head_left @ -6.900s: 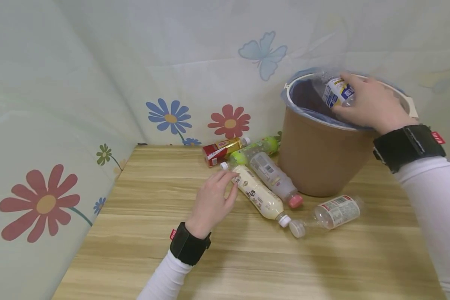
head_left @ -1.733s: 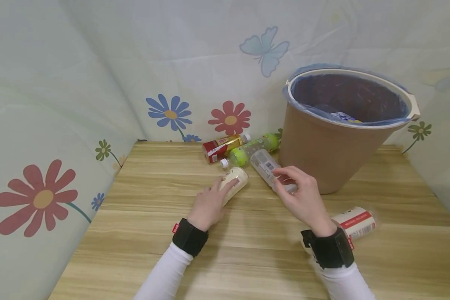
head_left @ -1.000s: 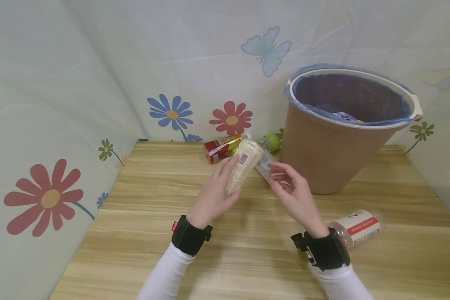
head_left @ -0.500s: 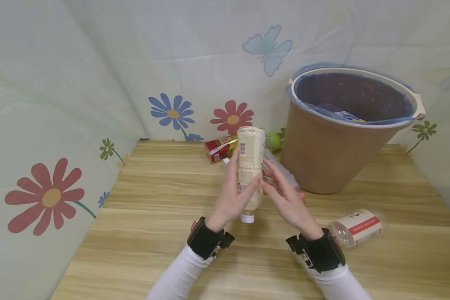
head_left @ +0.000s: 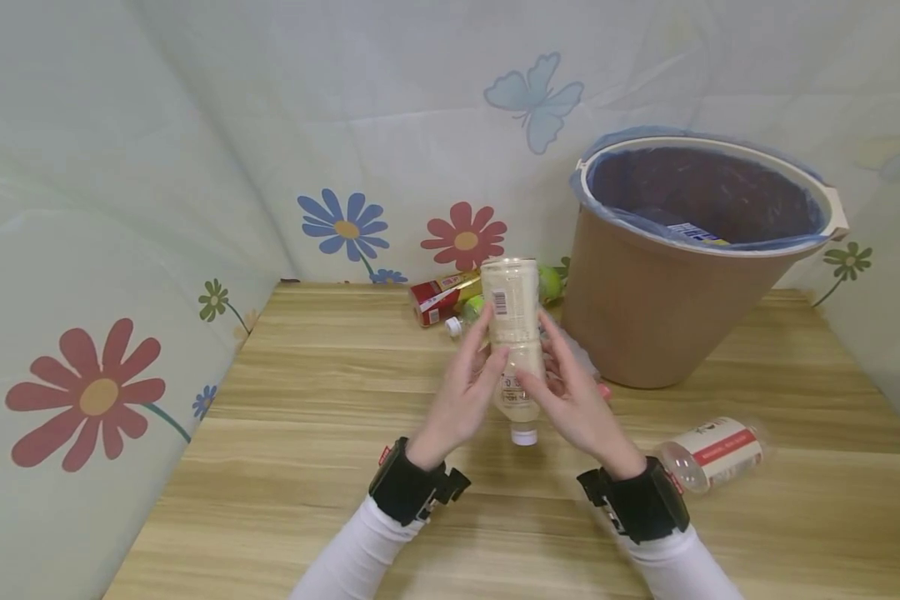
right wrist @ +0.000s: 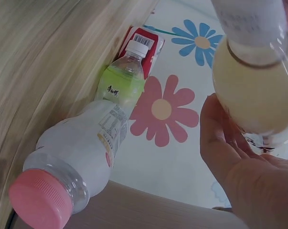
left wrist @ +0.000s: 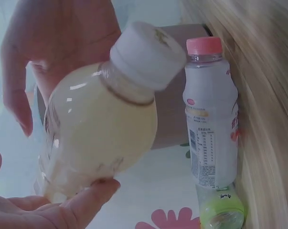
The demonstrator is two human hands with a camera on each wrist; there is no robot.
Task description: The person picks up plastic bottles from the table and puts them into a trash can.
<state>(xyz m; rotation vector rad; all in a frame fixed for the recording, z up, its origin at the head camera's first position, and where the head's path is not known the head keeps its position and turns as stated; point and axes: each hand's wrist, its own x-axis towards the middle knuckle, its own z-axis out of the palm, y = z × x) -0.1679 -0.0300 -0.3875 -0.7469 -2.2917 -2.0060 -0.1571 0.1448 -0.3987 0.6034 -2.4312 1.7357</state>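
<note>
In the head view a cream-coloured drink bottle point(head_left: 516, 325) is held upside down above the table, its white cap point(head_left: 524, 437) pointing down. My left hand point(head_left: 461, 400) grips it from the left, the thumb point(left wrist: 93, 193) lying against its side in the left wrist view. From the right, my right hand point(head_left: 573, 400) holds the same bottle with thumb and fingers. Behind them, partly hidden, lies a white bottle with a pink cap point(right wrist: 41, 198). A green-labelled bottle point(right wrist: 120, 86) and a red-and-gold bottle point(head_left: 438, 298) lie further back.
A brown bin point(head_left: 645, 308) with a blue liner stands at the back right, a blue-and-white label point(head_left: 693, 233) showing inside it. A clear bottle with a red-and-white label point(head_left: 716, 454) lies on the wooden table point(head_left: 307, 467) at the right. A flowered curtain point(head_left: 390, 108) hangs behind.
The bottle with the blue label went into the bin. My left hand picked up the cream bottle and turned it cap down. My right hand came over and took hold too.
</note>
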